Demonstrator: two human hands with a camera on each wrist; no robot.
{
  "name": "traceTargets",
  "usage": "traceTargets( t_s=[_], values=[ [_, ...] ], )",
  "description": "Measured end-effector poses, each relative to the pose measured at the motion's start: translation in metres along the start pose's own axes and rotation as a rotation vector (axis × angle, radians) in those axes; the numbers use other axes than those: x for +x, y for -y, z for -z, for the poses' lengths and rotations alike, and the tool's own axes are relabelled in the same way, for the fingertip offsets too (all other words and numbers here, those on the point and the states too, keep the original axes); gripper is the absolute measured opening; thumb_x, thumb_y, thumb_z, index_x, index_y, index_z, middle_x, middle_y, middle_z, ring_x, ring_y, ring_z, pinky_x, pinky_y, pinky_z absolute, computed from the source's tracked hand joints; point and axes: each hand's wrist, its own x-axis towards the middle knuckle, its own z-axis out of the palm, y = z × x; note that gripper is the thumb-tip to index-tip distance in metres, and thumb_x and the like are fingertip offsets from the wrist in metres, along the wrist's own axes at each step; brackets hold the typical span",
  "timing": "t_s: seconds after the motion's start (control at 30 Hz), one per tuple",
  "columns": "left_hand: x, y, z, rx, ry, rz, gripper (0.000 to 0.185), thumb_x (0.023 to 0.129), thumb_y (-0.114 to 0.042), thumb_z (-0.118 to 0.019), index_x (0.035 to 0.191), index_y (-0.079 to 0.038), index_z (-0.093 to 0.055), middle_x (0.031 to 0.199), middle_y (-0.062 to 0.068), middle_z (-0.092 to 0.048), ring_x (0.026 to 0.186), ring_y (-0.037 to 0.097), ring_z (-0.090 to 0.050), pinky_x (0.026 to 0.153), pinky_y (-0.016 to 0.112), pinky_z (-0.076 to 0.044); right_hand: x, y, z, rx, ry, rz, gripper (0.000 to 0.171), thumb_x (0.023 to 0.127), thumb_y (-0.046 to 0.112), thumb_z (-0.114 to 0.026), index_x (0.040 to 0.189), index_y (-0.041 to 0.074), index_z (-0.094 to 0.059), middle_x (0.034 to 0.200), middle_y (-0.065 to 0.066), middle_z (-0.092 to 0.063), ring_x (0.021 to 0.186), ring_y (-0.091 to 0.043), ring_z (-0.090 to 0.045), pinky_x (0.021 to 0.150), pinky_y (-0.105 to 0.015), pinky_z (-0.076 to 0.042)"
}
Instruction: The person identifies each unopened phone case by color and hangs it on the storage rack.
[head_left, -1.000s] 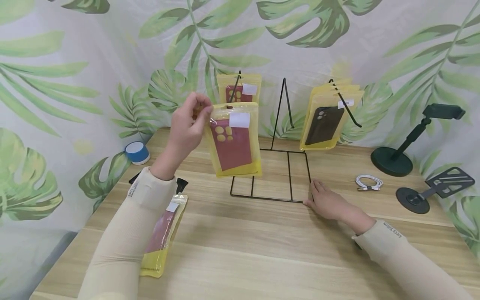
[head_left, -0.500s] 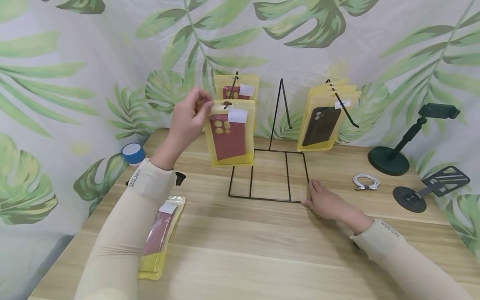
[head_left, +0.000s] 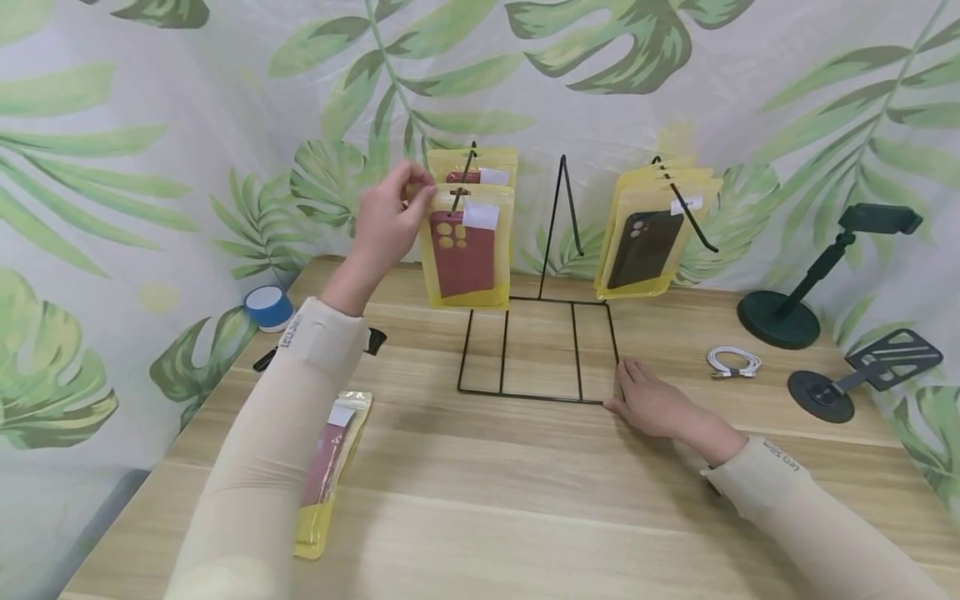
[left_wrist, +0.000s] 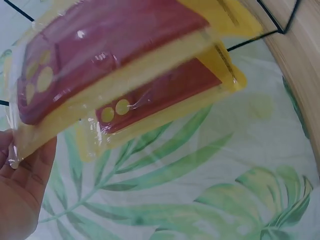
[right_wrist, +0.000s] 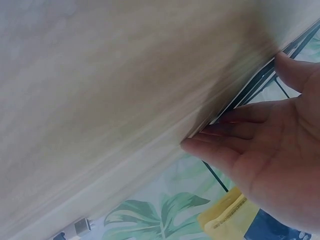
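My left hand (head_left: 390, 215) pinches the upper left corner of a yellow-edged clear pouch (head_left: 504, 250) holding a red phone case (head_left: 465, 262). The black left prong (head_left: 465, 179) of a wire display rack (head_left: 502, 350) appears to pass through the pouch's hang hole, its tip in front. Behind it on the same prong hangs a similar pouch (head_left: 438, 157), partly covered. In the left wrist view, the held pouch (left_wrist: 115, 65) tilts across the top. My right hand (head_left: 652, 404) rests on the table at the rack base's front right corner, straight fingers (right_wrist: 225, 152) touching the wire.
Pouches with a dark phone case (head_left: 647, 250) hang on the right prong; the middle prong (head_left: 566, 208) is bare. Another pouched red case (head_left: 326, 467) lies by my left forearm. A blue speaker-like cylinder (head_left: 268, 308), white cable (head_left: 733, 362), green stand (head_left: 780, 321) and black stand (head_left: 821, 396) stand around.
My left hand has lifted the pouch and moved it back onto the left prong, whose tip now shows in front of it. My right hand has stayed at the rack's corner.
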Motion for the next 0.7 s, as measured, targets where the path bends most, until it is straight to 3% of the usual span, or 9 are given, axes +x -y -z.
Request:
traceTargets(
  t_s=[0.3, 0.6, 0.7],
  values=[
    [0.014, 0.008, -0.009, -0.019, -0.028, 0.065, 0.017, 0.101, -0.019, -0.057, 0.106, -0.003, -0.061, 0.095, 0.012, -0.065, 0.079, 0.016, -0.05, 0.066, 0.022, -0.038, 0.001, 0.001, 0.001, 0.004, 0.008, 0.003, 0.068, 0.105, 0.033, -0.046, 0.145, -0.02, -0.03, 0.153, -0.04, -0.025, 0.144, -0.052, -0.025, 0.117, -0.059, -0.029],
    [0.037, 0.013, -0.019, 0.056, 0.014, 0.151, 0.019, 0.101, -0.022, -0.057, 0.11, -0.006, -0.063, 0.116, 0.011, -0.069, 0.097, 0.026, -0.059, 0.088, 0.038, -0.047, -0.001, 0.0, 0.0, 0.014, 0.012, -0.013, 0.07, 0.105, 0.034, -0.047, 0.146, -0.019, -0.029, 0.154, -0.039, -0.024, 0.144, -0.052, -0.024, 0.117, -0.059, -0.029],
    [0.044, 0.013, -0.022, 0.037, 0.004, 0.185, 0.019, 0.101, -0.022, -0.057, 0.11, -0.007, -0.064, 0.114, 0.01, -0.069, 0.093, 0.024, -0.058, 0.083, 0.034, -0.045, -0.001, 0.0, 0.001, 0.008, 0.008, -0.015, 0.069, 0.105, 0.034, -0.047, 0.146, -0.019, -0.029, 0.154, -0.039, -0.024, 0.145, -0.052, -0.025, 0.117, -0.059, -0.029]
  ],
)
